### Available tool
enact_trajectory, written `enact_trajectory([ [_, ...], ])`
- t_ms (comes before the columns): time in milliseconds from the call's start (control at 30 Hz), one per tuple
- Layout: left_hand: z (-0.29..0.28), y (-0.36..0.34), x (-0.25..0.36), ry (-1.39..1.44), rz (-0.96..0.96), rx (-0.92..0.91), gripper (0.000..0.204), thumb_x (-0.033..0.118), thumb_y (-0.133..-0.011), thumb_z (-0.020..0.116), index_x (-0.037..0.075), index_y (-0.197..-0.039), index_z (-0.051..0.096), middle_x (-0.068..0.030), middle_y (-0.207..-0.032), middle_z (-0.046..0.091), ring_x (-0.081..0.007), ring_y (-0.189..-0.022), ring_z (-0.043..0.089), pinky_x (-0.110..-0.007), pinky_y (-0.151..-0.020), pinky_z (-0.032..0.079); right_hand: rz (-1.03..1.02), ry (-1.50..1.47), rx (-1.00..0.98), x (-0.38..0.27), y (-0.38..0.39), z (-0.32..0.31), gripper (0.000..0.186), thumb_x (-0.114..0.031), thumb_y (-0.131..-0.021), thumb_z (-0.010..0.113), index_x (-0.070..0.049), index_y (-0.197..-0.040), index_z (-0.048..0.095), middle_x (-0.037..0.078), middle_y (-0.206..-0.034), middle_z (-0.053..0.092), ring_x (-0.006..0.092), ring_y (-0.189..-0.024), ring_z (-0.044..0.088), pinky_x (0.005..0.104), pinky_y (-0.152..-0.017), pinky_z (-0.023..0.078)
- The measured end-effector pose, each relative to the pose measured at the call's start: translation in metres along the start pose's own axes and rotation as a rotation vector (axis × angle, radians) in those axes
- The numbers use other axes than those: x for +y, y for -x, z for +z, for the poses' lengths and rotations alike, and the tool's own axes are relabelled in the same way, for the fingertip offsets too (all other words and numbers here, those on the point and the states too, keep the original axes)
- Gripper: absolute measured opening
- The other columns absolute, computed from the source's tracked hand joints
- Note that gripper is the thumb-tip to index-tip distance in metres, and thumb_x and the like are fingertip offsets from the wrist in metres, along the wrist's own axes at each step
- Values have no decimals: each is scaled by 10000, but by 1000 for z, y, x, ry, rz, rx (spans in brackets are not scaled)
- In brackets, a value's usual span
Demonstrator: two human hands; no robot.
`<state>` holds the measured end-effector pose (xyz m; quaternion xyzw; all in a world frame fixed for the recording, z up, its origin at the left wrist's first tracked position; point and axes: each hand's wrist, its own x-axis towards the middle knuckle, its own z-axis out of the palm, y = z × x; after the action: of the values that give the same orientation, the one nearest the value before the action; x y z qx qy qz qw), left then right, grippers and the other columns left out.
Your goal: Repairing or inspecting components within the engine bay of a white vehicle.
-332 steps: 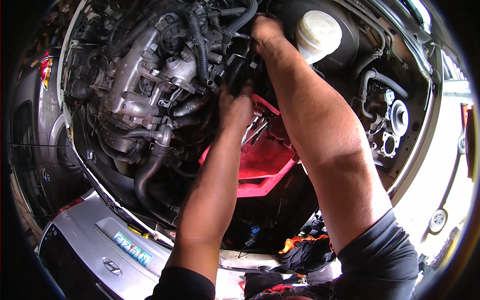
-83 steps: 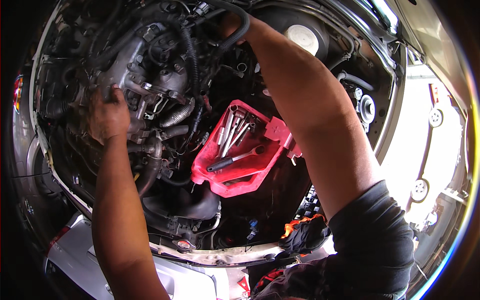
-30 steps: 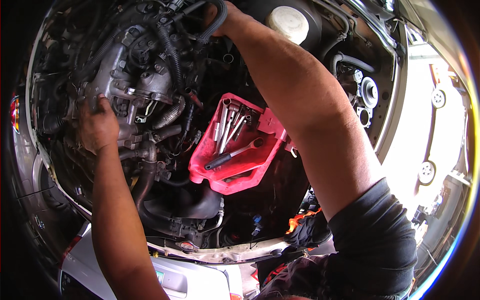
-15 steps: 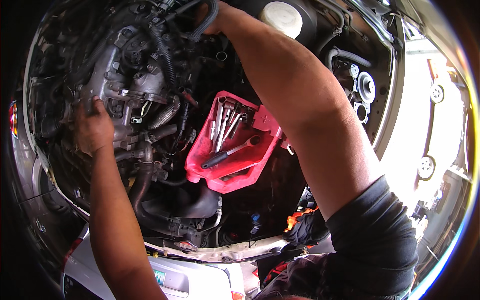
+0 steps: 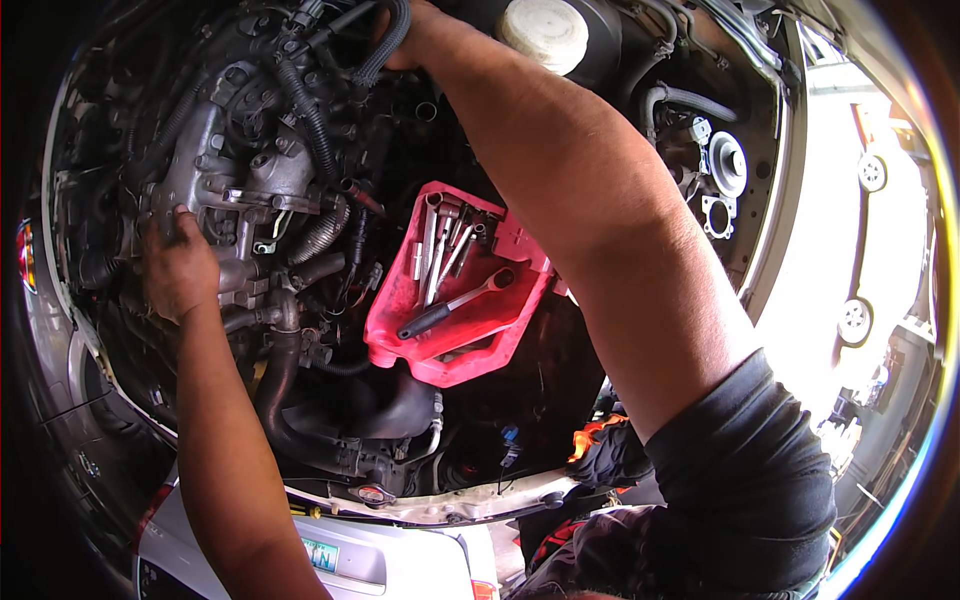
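Observation:
I look down into an open engine bay. My left hand (image 5: 178, 270) rests on the left side of the grey metal engine block (image 5: 235, 190), fingers curled against it with nothing visibly in them. My right hand (image 5: 405, 35) reaches to the far top of the bay and grips a black corrugated hose (image 5: 385, 45). Between my arms a red plastic tool tray (image 5: 455, 300) sits tilted inside the bay, holding a ratchet wrench (image 5: 455, 305) and several sockets and extension bars.
Thick black radiator hoses (image 5: 290, 400) run below the engine. A white reservoir cap (image 5: 545, 30) sits at the top. The car's silver front bumper (image 5: 380, 555) lies at the bottom edge. An orange and black cloth (image 5: 610, 450) lies low right. Bright pavement lies right.
Since a second ago my view has shifted slightly; my left hand stays on the engine's left side and my right hand keeps hold of the hose at the top.

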<state>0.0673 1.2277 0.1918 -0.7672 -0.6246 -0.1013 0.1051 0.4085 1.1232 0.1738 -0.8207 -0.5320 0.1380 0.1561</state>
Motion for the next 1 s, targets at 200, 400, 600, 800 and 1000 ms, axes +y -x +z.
enact_trajectory([
  [200, 1, -1, -4, 15, -20, -24, 655, 629, -910, 431, 164, -1351, 566, -142, -1381, 559, -386, -1221, 557, -491, -976, 469, 102, -16, -51, -7, -3, 0, 331, -222, -848, 639, -128, -1157, 710, 151, -1194, 677, 325, -1135, 635, 405, -934, 517],
  [400, -3, 1, 1, 14, -18, -14, 694, 642, -905, 434, 130, -1354, 566, -146, -1381, 560, -380, -1220, 560, -470, -983, 467, -14, 132, 25, 10, -22, 11, 328, -223, -861, 615, -122, -1161, 702, 137, -1173, 679, 306, -1113, 637, 395, -934, 519],
  [600, -1, 2, 0, -21, -16, 34, 668, 627, -898, 446, 133, -1327, 584, -139, -1326, 603, -376, -1163, 600, -468, -950, 483, -164, 299, 111, 20, -32, 31, 327, -225, -876, 587, -114, -1166, 693, 120, -1149, 681, 284, -1086, 640, 383, -934, 522],
  [800, -2, 1, -2, -13, -22, -8, 711, 660, -902, 436, 129, -1356, 568, -139, -1386, 558, -362, -1240, 550, -461, -998, 462, -311, 467, 196, 35, -48, 49, 328, -226, -892, 559, -107, -1171, 683, 103, -1124, 683, 261, -1059, 642, 371, -933, 525],
  [1000, 0, 0, 0, -2, -2, -6, 698, 655, -907, 435, 132, -1346, 577, -139, -1392, 553, -361, -1243, 548, -464, -996, 462, -450, 642, 285, 53, -69, 63, 330, -228, -907, 530, -99, -1175, 673, 87, -1099, 685, 239, -1033, 645, 359, -933, 527],
])
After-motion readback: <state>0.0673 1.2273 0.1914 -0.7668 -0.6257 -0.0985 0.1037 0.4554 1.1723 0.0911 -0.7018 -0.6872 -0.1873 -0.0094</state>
